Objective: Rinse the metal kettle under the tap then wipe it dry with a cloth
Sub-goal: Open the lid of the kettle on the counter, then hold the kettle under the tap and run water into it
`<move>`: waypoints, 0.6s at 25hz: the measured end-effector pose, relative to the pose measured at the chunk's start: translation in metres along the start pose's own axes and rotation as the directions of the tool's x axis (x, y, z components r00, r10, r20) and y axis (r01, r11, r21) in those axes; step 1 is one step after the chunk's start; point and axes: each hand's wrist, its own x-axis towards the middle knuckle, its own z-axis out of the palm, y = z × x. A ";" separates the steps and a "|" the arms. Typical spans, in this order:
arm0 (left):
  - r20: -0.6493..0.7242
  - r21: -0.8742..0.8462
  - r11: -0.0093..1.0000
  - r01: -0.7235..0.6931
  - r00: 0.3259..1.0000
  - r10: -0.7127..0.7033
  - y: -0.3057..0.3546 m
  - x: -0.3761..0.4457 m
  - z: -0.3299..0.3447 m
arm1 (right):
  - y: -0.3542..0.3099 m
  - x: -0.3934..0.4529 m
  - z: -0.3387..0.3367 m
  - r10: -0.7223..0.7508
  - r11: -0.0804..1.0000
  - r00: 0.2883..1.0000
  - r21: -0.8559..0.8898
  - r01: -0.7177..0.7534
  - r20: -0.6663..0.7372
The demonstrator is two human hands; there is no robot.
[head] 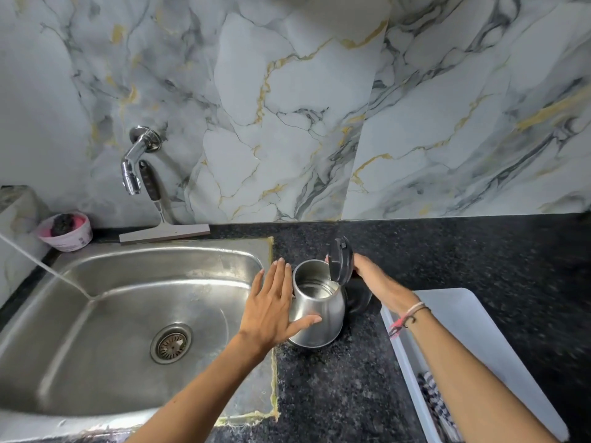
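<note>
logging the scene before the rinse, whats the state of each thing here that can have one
kettle: upright on the counter, looks empty
kettle lid: flipped open
left hand: open, flat against the kettle's side
right hand: at the kettle's handle side, grip hidden
tap: no water at its spout
sink: a stream lands in it from the left edge
pink tub: uncovered, dark scrubber inside
white tray: striped cloth inside

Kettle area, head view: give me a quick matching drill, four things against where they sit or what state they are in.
Things:
1. kettle
2. kettle lid
3. squeegee
4. striped cloth

States:
A. leaning on the wall behind the sink
B. flipped open
C. inside the white tray
D. standing on the dark counter

Pairs: 1-D, 2-B, 3-A, 4-C
</note>
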 end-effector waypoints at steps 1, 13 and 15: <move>-0.005 -0.006 1.000 0.001 1.000 -0.001 0.001 0.000 0.000 | -0.001 0.003 -0.009 -0.037 0.997 0.996 0.069 0.031 0.085; 0.007 0.073 0.997 0.024 1.000 -0.025 0.005 -0.001 -0.008 | 0.013 0.020 0.006 -0.388 0.589 0.920 -0.783 0.202 -0.055; 0.027 0.068 0.997 0.041 0.999 -0.043 0.009 -0.003 -0.009 | 0.015 0.025 0.000 -0.361 0.587 0.932 -0.780 0.217 -0.012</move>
